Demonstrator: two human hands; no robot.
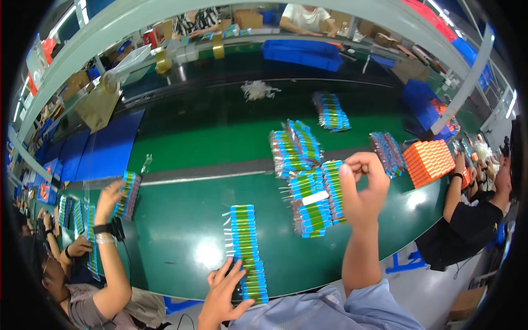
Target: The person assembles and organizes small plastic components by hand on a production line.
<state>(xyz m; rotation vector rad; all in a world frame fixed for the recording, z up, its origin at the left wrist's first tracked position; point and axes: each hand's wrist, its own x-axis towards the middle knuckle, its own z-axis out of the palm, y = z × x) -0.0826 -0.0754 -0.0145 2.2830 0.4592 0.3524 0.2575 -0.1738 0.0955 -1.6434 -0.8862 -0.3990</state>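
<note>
A long row of slim blue cylinders with a yellow-green band (243,234), which look like battery cells, lies on the green table in front of me. Thin white strips stick out along its left side. My left hand (223,291) rests at the near end of this row, fingers spread and fingertips touching its left edge. To the right, my right hand (364,184) is raised with thumb and fingers curled together; anything between them is too small to make out. Beside and behind it, similar bundles (294,146) are heaped, and a white label-like strip (315,198) lies across one.
Another bundle (331,111) lies farther back, and one more (388,154) sits near a stack of orange cylinders (429,163). Co-workers sit at left and right; one's hand (111,198) touches a bundle. White scraps (259,90) and a blue bin (302,54) are at the back.
</note>
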